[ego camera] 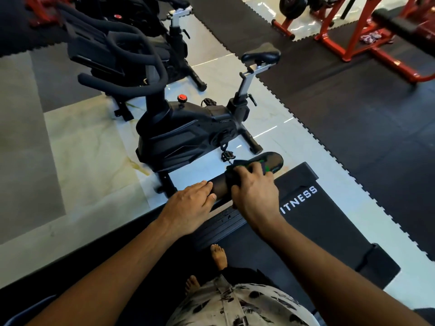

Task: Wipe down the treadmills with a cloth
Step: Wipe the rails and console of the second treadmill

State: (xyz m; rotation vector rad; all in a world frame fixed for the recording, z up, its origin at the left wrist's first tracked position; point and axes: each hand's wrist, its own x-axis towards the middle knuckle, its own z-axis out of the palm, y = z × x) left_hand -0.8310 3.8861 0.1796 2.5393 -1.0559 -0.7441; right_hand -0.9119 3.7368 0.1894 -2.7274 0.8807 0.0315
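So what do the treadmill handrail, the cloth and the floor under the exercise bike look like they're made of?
Handrail: probably foam or rubber grip, matte black with no glare. Cloth: soft dark fabric with green edging, bunched under the right hand. Floor: glossy tile, likely polished marble-look ceramic, pale veining and bright reflections.

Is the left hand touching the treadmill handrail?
Touching. The head view shows the left hand resting on the black handrail, fingers laid straight over it.
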